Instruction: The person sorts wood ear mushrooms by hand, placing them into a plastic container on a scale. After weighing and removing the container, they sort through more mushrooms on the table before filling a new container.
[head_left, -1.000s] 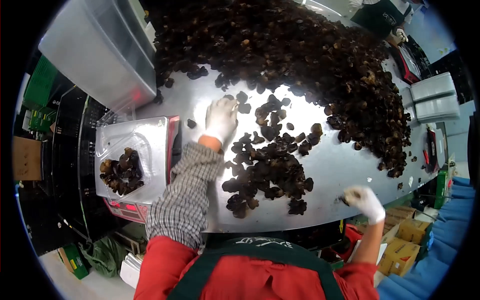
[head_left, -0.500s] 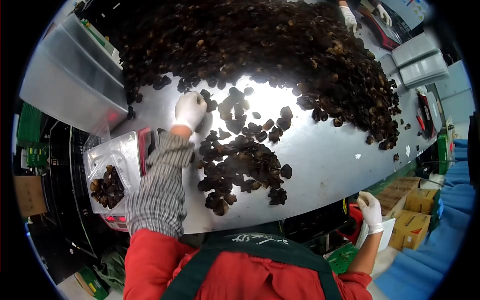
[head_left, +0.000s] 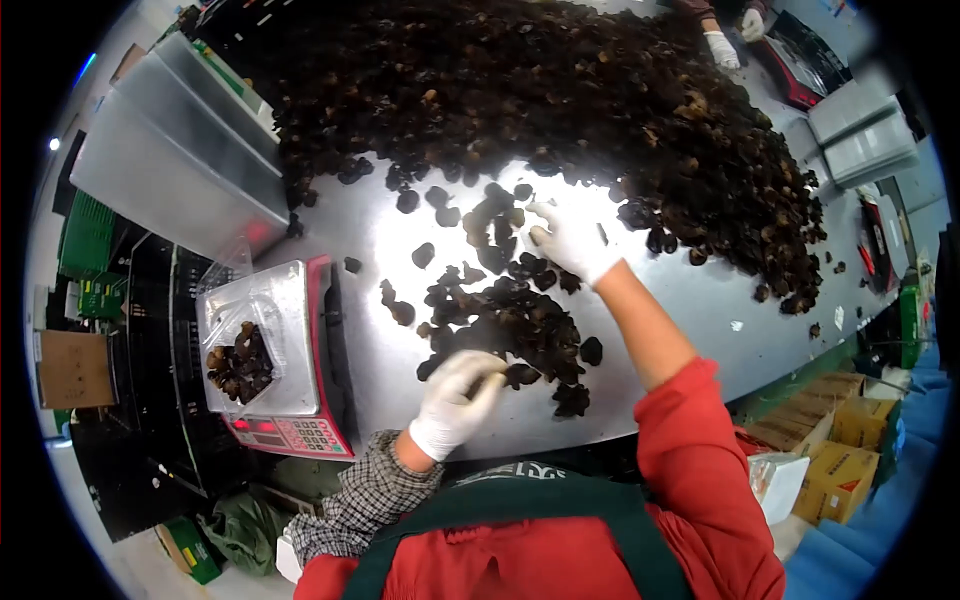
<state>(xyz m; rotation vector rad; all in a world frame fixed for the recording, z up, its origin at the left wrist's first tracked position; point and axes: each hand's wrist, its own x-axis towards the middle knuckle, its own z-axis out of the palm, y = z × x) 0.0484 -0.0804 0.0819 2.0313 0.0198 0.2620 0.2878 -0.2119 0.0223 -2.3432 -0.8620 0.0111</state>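
My left hand (head_left: 455, 405), in a white glove, is at the near edge of a small cluster of dark wood ear mushrooms (head_left: 530, 325). Its fingers are curled together, and what they hold, if anything, is hidden. Farther out, my right hand (head_left: 575, 243), gloved in white too, reaches over the table with thumb and fingers apart. Its fingertips are beside a few loose wood ears (head_left: 490, 225); I see nothing held in it. A large heap of wood ears (head_left: 500, 100) covers the far side of the metal table (head_left: 640, 370).
A red scale (head_left: 325, 400) at the left bears a clear plastic tray (head_left: 285, 345) with wood ears inside. Stacked clear containers (head_left: 180, 150) stand behind it. At the far right, another person's gloved hand (head_left: 722, 50) is beside the heap, near another scale (head_left: 785, 75).
My left hand has come back from the far left of the cluster to its near edge. My right hand has swung in from beyond the table's right edge to the loose pieces.
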